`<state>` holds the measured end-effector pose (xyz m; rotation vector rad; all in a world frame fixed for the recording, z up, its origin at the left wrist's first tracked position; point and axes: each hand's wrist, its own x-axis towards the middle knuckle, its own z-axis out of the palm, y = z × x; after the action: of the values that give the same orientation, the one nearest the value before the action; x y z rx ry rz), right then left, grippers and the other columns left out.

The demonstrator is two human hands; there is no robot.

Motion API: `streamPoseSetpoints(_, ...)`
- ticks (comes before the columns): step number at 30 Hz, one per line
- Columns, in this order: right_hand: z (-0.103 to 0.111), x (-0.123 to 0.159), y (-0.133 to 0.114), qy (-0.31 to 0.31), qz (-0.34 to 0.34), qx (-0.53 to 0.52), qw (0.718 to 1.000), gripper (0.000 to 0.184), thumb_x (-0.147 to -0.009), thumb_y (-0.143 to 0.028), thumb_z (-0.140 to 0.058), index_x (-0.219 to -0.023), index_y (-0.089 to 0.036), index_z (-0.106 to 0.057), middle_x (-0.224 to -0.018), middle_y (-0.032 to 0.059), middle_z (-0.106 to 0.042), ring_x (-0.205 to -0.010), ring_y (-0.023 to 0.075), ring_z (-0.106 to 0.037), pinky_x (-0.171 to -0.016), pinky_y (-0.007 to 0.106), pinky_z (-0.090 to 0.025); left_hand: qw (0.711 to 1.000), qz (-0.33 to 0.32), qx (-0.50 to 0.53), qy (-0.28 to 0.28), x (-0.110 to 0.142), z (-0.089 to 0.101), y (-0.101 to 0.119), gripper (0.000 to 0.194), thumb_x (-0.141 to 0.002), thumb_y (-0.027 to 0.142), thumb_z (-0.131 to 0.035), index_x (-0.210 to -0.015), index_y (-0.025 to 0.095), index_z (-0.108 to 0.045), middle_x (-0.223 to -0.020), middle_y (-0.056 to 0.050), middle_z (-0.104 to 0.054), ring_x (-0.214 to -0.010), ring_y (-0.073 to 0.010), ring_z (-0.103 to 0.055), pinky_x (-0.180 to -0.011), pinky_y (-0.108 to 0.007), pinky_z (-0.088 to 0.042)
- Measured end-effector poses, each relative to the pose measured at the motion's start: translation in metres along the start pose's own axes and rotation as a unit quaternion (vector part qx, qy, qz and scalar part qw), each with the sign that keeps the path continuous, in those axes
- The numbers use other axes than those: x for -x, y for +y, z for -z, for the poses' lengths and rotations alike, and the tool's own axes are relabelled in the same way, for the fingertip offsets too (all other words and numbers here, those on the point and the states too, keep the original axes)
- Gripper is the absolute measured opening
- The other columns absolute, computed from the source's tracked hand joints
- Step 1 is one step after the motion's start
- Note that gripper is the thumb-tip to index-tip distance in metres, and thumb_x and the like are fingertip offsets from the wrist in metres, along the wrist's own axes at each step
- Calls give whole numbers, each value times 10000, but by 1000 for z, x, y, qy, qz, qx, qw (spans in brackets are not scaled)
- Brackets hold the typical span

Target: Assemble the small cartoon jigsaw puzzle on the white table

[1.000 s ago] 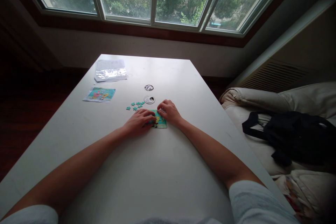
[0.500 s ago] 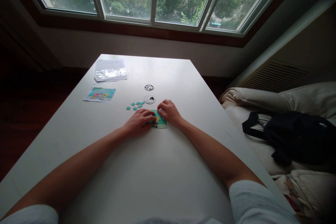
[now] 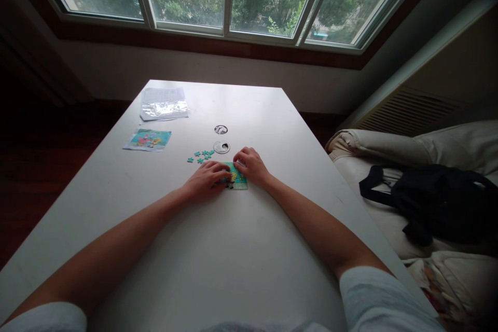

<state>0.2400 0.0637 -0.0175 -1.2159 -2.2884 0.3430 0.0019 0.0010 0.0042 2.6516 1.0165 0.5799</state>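
A small, partly assembled jigsaw puzzle (image 3: 238, 181) in green and yellow lies flat on the white table. My left hand (image 3: 207, 180) rests over its left side, fingers bent and gripping it, so that part of the picture is hidden. At the puzzle's upper right corner, my right hand (image 3: 251, 166) is closed with curled fingers against the edge. Whether a loose piece sits under those fingertips cannot be made out. Just beyond my left hand lie several loose turquoise puzzle pieces (image 3: 200, 161) in a loose cluster.
Two round metallic-looking discs (image 3: 221, 147) lie beyond the puzzle. A colourful picture sheet (image 3: 150, 139) and a clear plastic bag with papers (image 3: 164, 104) are at the table's left. A black bag (image 3: 443, 202) lies on the pale sofa (image 3: 373, 148) to the right.
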Motion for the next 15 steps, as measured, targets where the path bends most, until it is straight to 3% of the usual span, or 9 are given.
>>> streamPoseSetpoints(15,-1,1,0,6,5,-3,1000,60,-910,-256,-668,-952,-253,-710,-1005,58,-611,-994,240,-516,-916,390,-431,1000,3,-3,-8,0,0,0,292,-947,264,-585,-1227,295,-662,-1358,-50,-625,-1229,-273,-527,-1125,-461,-374)
